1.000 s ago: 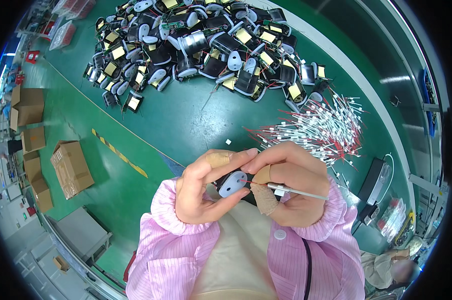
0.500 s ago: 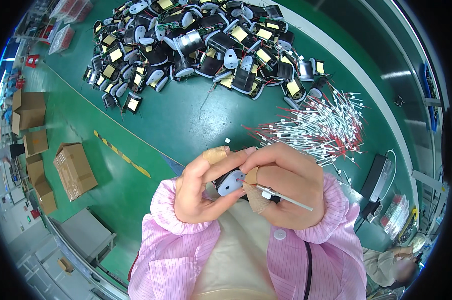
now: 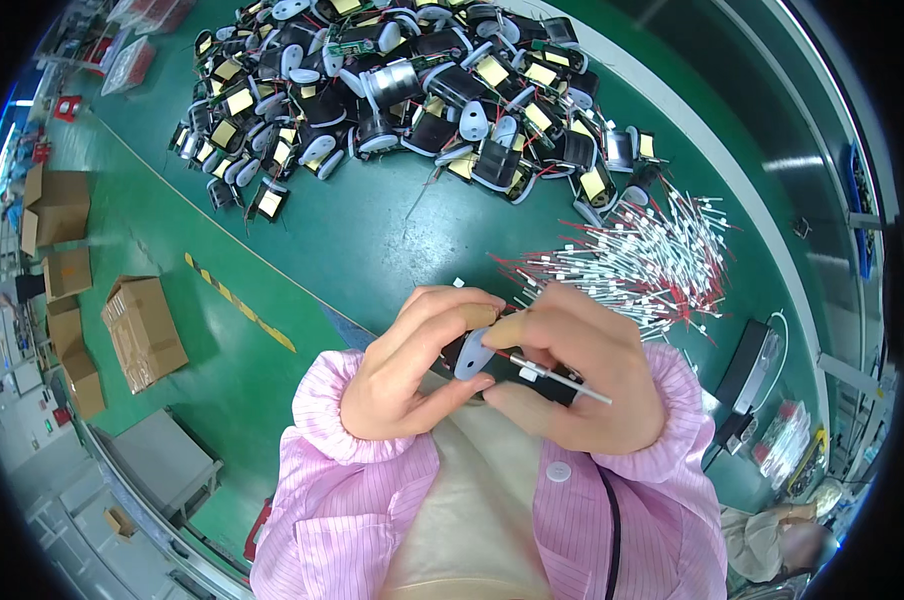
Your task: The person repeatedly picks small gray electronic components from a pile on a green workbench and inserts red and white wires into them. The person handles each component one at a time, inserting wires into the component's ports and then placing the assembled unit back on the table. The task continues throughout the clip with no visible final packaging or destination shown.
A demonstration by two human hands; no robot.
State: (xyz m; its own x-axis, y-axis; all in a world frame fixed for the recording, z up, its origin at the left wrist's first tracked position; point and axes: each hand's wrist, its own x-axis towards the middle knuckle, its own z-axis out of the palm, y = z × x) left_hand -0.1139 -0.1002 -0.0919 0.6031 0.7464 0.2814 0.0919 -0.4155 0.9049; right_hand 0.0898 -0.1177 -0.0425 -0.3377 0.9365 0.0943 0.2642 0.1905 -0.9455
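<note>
My left hand (image 3: 402,365) is closed round a small black part with a pale grey oval end cap (image 3: 474,355) that has dark holes in it. At the cap's right edge the fingertips of my right hand (image 3: 597,365) come up close. A thin wire lead (image 3: 547,373) with red wire, white sleeve and a small white plug runs from the cap across my right hand. The right thumb is smeared by motion and stands apart from the index finger. Whether the red wire goes into a hole of the cap I cannot make out.
A big heap of black parts with grey caps and yellow pads (image 3: 492,70) covers the far side of the green table (image 3: 372,230). Right of it lies a pile of red-and-white wire leads (image 3: 632,265). A black device (image 3: 747,365) and clear bags (image 3: 782,440) are farther right.
The capped part has turned in my left hand, so the cap shows narrower. My right thumb has moved away from the cap and the right fingers have spread a little.
</note>
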